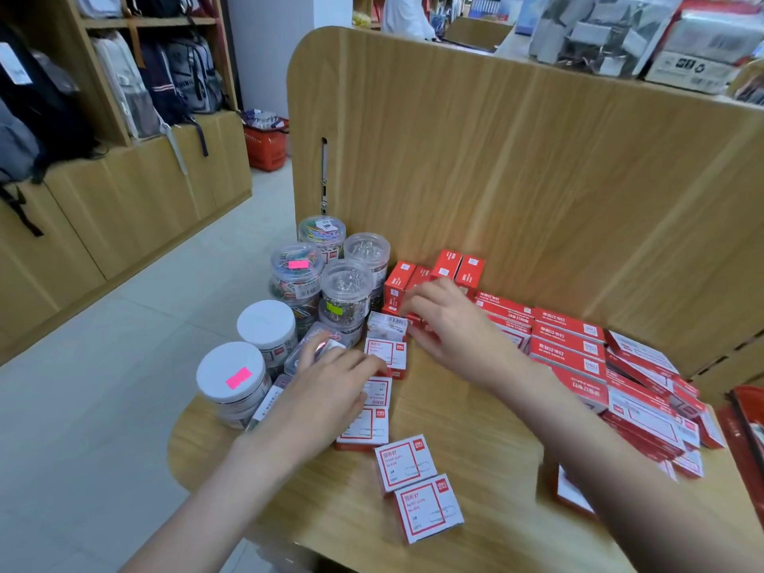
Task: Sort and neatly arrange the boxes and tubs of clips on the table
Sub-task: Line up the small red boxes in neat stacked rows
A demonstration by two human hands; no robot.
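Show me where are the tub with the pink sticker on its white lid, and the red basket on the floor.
white-lidded tub (231,376), head view, on the lid.
red basket (266,148), head view, on its front wall.

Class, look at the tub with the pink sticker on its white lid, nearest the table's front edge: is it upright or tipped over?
Upright. The tub stands on its base, its flat white lid facing up with the pink sticker on top.

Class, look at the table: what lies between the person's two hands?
In the head view, between the left hand and the right hand lies a small red-and-white box, with a grey-topped box just behind it; bare table nearer the wrists.
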